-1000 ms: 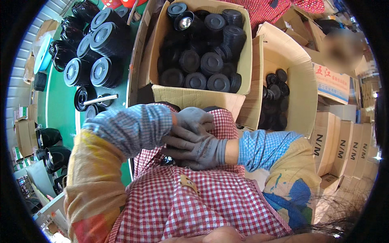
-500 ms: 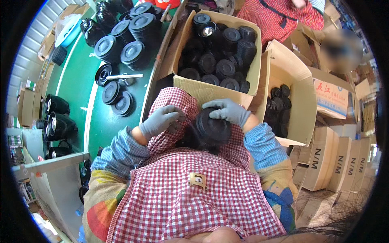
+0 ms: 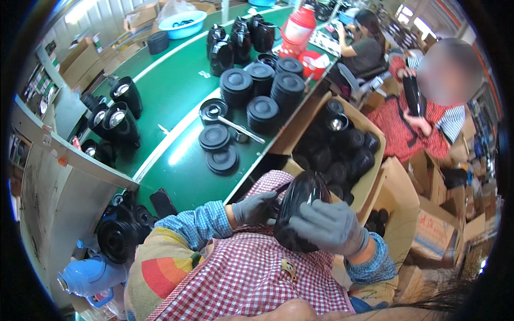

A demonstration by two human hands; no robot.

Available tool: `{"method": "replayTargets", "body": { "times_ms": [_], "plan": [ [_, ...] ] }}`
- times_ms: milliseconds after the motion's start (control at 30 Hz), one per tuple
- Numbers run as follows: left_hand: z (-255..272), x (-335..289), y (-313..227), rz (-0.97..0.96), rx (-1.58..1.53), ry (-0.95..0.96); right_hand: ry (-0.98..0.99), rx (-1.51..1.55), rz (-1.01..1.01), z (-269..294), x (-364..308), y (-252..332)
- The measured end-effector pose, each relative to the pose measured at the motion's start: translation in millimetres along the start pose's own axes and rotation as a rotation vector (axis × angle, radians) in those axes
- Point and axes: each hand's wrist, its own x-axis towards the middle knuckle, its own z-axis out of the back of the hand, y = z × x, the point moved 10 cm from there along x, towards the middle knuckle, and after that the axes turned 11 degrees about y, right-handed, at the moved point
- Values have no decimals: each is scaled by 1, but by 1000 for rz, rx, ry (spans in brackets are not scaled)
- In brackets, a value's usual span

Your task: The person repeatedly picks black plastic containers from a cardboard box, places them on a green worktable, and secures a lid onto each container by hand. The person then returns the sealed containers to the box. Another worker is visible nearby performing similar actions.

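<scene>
1. A blue bottle (image 3: 92,275) is low at my far left.
2. My left hand (image 3: 254,208) curls in, pinching the black jug's (image 3: 302,195) handle.
3. The jug tilts between my hands, before my checked apron (image 3: 230,273).
4. My right hand (image 3: 333,227) spreads, fingers bent, across its side.
</scene>
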Motion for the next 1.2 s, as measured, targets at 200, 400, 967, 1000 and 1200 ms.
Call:
{"method": "replayTargets", "body": {
  "times_ms": [200,400,967,1000,1200],
  "plan": [
    [24,-130,-191,-703,124,-118,-271,63,-143,35,36,-80],
    [148,-207,-417,-980,704,-800,-485,743,-790,-154,-74,-185],
    [373,-133,-567,-698,1159,-1552,-11,810,-1128,-266,-127,-183],
    [353,-140,-563,-578,1307,-1597,-110,885,-1137,-279,-137,-185],
    [201,-292,-571,98,2091,-2227,-91,893,-1181,-316,-168,-188]
  ]
}}
